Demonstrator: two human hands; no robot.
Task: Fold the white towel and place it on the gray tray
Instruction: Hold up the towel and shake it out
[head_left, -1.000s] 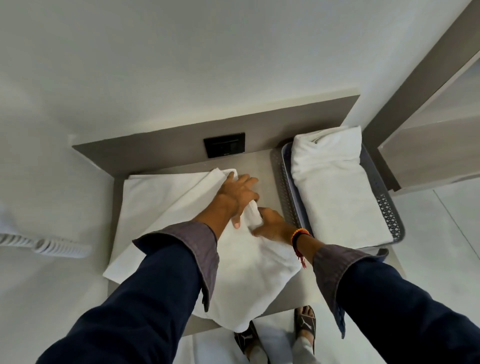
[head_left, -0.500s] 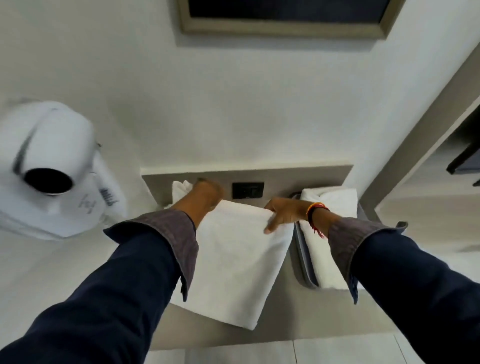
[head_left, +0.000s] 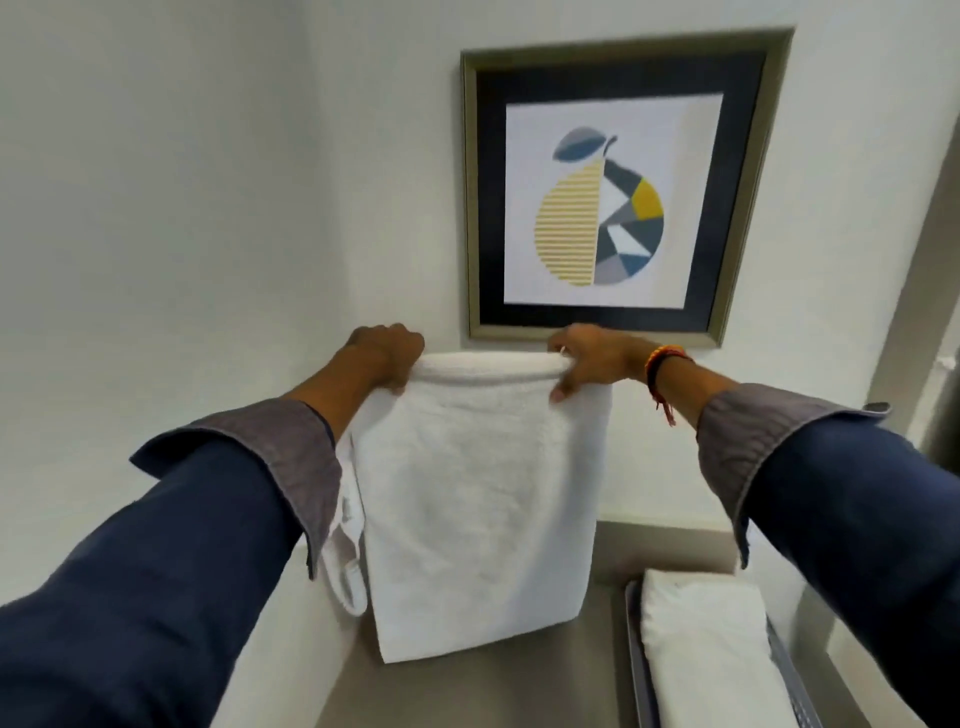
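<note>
A white towel (head_left: 478, 509) hangs in the air, folded over, held up by its top fold. My left hand (head_left: 387, 356) grips the top left corner and my right hand (head_left: 587, 361) grips the top right corner. The towel's lower edge hangs just above the beige counter (head_left: 493, 691). A loose layer droops at its left side. The gray tray (head_left: 638, 660) sits at the lower right on the counter, with another folded white towel (head_left: 711, 654) lying in it.
A framed picture of a pear (head_left: 608, 192) hangs on the white wall straight behind the towel. A raised beige ledge (head_left: 670, 545) runs along the counter's back. A wall panel stands at the far right.
Both hands took the towel's corners and lifted it off the counter until it hangs upright. My view tilted upward, so the picture now shows.
</note>
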